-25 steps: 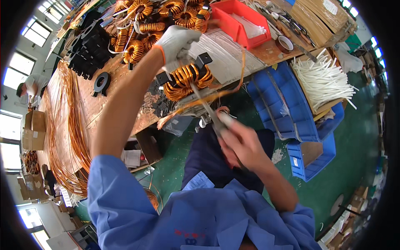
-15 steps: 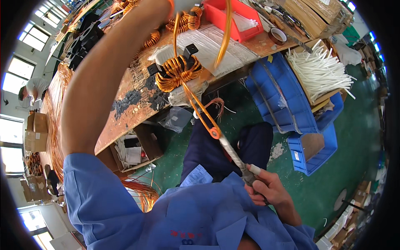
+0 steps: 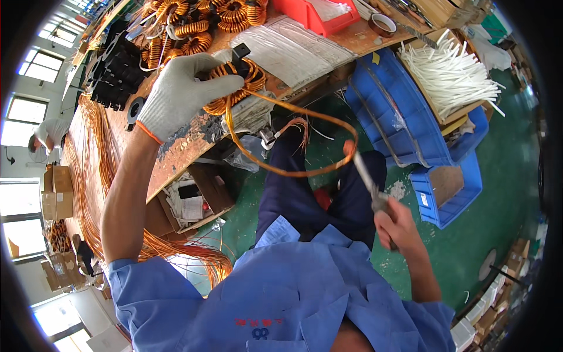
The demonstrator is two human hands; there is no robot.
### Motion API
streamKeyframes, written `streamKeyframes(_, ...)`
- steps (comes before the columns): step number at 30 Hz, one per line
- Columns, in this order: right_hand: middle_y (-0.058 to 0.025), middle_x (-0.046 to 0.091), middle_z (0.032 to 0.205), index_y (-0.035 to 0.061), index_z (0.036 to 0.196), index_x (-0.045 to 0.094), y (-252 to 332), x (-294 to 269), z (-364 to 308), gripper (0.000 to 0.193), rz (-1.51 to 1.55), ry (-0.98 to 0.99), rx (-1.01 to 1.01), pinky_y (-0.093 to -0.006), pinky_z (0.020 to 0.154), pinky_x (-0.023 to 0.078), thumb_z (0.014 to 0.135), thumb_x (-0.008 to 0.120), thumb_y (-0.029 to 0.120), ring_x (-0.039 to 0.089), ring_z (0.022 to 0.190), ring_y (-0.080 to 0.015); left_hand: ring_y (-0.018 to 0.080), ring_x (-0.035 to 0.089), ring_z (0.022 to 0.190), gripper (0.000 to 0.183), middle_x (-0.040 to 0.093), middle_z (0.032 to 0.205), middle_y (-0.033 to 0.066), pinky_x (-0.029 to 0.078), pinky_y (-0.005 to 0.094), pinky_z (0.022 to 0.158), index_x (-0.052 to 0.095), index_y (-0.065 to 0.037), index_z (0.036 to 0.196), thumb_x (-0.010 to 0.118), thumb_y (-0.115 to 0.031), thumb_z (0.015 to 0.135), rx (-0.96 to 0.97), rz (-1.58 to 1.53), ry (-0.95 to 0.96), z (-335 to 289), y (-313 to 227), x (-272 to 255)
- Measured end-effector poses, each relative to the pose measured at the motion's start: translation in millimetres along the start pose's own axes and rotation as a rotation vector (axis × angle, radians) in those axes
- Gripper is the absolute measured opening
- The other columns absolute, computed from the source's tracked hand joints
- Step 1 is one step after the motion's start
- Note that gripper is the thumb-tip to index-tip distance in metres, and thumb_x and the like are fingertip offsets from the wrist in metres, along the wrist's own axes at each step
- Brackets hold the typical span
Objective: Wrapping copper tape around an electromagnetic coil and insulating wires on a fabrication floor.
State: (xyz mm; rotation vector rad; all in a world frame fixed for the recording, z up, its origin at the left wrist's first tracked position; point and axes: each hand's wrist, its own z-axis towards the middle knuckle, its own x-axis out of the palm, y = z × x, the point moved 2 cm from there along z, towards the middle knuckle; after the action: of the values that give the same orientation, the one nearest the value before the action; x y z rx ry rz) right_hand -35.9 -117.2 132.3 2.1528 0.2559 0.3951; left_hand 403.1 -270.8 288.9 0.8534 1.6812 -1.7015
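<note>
The left hand (image 3: 186, 88), in a white glove with orange cuff, is gripping a copper-wound ring coil (image 3: 253, 73), which is at the near edge of the wooden surface (image 3: 365, 43). From this coil a wide wire loop (image 3: 299, 173) goes out above the person's knees. The bare right hand (image 3: 400, 225) is closed around the handle of a slim tool (image 3: 366, 172), whose orange tip meets the loop at its right end. Behind the glove, other wound coils (image 3: 195, 43) lie near a red bin (image 3: 335, 26).
</note>
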Motion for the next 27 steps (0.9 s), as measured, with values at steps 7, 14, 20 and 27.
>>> streamKeyframes(7, -0.0006, 0.068, 0.081, -0.0024, 0.109, 0.069, 96.7, 73.5, 136.9, 0.02, -0.302, -0.401, -0.91, -0.0248, 0.074, 0.05, 0.102, 0.075, 0.016, 0.062, 0.079, -0.0089, 0.012, 0.067, 0.098, 0.056, 0.075, 0.108, 0.0097, 0.053, 0.0287, 0.091, 0.07, 0.011, 0.127, 0.083, -0.026, 0.088, -0.07, -0.192, 0.076, 0.9, 6.1, 2.7)
streamKeyframes(14, -0.0025, 0.067, 0.071, -0.0005, 0.094, 0.072, 90.6, 79.0, 72.6, 0.016, -0.21, 0.053, -0.454, -0.0265, 0.051, 0.045, 0.101, 0.074, 0.014, 0.059, 0.056, -0.0056, 0.0119, 0.065, 0.095, 0.053, 0.074, 0.108, 0.0088, 0.051, 0.0281, 0.089, 0.069, 0.01, 0.13, 0.079, -0.025, 0.091, -0.066, -0.251, 0.095, 2.0, 12.2, 2.6)
streamKeyframes(20, -0.0012, 0.067, 0.07, -0.0005, 0.097, 0.075, 45.3, 1.3, -30.6, 0.011, -0.164, -0.025, -0.272, -0.0244, 0.05, 0.044, 0.099, 0.075, 0.01, 0.06, 0.057, -0.0058, 0.0288, 0.067, 0.119, 0.062, 0.069, 0.132, 0.0142, 0.052, 0.0389, 0.104, 0.066, -0.002, 0.138, 0.086, -0.032, 0.087, 0.593, 0.758, -0.343, -21.9, -28.6, 12.7)
streamKeyframes(27, -0.0013, 0.068, 0.069, 0.0001, 0.093, 0.074, 20.5, -48.4, -97.6, 0.014, -0.418, -0.234, -0.318, -0.0276, 0.056, 0.046, 0.098, 0.077, 0.013, 0.061, 0.061, -0.0072, 0.0325, 0.07, 0.09, 0.031, 0.07, 0.096, 0.009, 0.055, 0.0434, 0.078, 0.075, -0.008, 0.111, 0.085, -0.013, 0.081, 0.991, 0.501, 0.075, -59.3, -69.8, 115.9)
